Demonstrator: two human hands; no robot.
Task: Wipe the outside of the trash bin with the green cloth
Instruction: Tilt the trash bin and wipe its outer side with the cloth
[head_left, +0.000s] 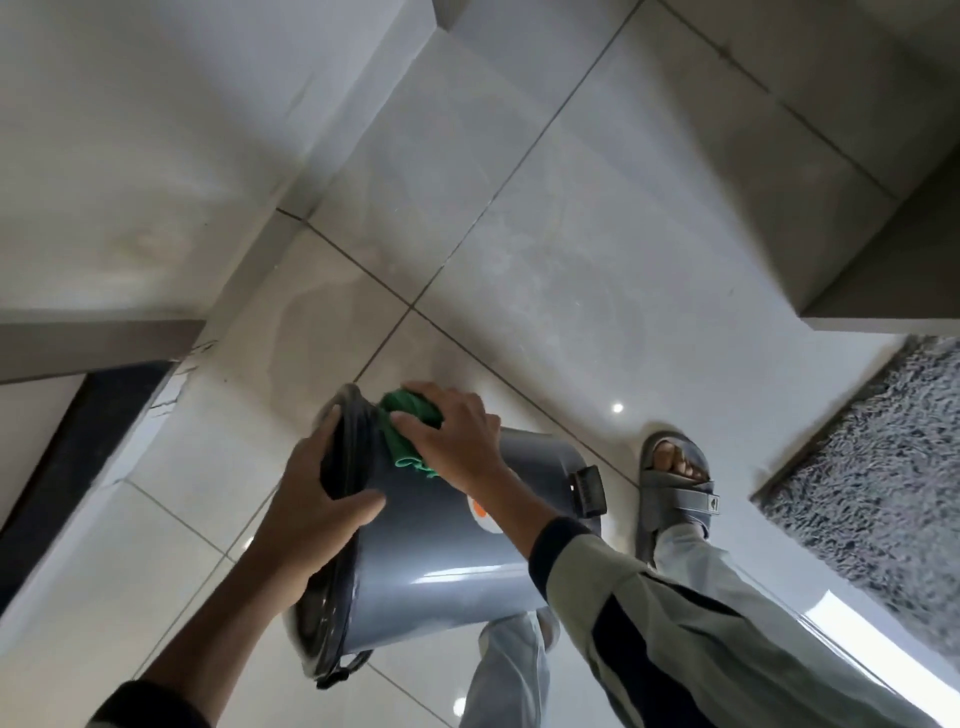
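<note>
A grey plastic trash bin (441, 561) is tipped on its side and held above the tiled floor, its dark rim pointing left. My left hand (317, 499) grips that rim, thumb lying on the bin's outer wall. My right hand (452, 441) presses a bunched green cloth (410, 431) against the upper outside of the bin, close to the rim. The bin's black foot pedal (587, 491) sticks out at the right. A white and orange label (480, 517) shows partly under my right wrist.
Glossy pale floor tiles (571, 260) fill the view. A white wall (130, 156) and a dark threshold (67, 467) lie at the left. A grey shaggy mat (872, 478) lies at the right. My sandalled foot (675, 488) stands beside the bin.
</note>
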